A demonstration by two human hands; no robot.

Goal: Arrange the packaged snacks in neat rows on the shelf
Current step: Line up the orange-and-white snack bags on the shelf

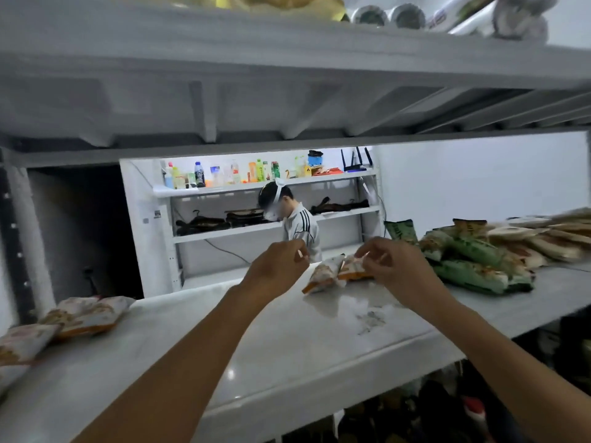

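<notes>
Two orange-and-white snack packets lie side by side near the back middle of the white shelf (287,346). My right hand (399,270) pinches the top edge of the right packet (351,270). The left packet (321,275) rests tilted on the shelf. My left hand (276,268) hovers just left of it with fingers loosely curled and nothing in them. Several more orange-and-white packets (86,314) lie at the shelf's left end. A heap of green packets (479,266) and beige packets (543,241) fills the right end.
The upper shelf's underside (287,91) hangs low overhead, with foil rolls (406,16) on top. Behind the open back stands a person (300,225) at another rack with bottles. Dark goods sit on the shelf below (431,410).
</notes>
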